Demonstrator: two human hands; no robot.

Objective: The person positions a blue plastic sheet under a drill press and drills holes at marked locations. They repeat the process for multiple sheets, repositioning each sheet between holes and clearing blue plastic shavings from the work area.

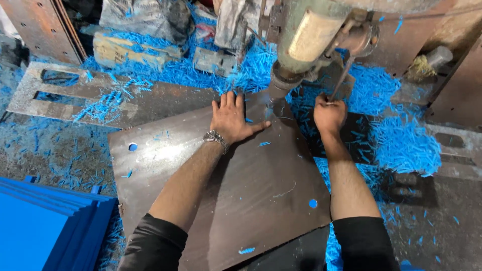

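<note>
My left hand [232, 119] lies flat, fingers spread, on the far end of a large dark metal sheet [241, 195] that has a few round holes. The sheet's far corner sits under the green head of a punch press [301, 45]. Clenched in a fist, my right hand [329, 114] grips the thin metal lever [341, 80] that hangs down from the machine, just right of the sheet's edge. A watch is on my left wrist.
Blue plastic shavings [401, 140] cover the floor around the machine. A stack of blue sheets [45, 226] lies at the lower left. A grey metal plate with slots [60, 90] lies at the upper left, with sacks and blocks behind it.
</note>
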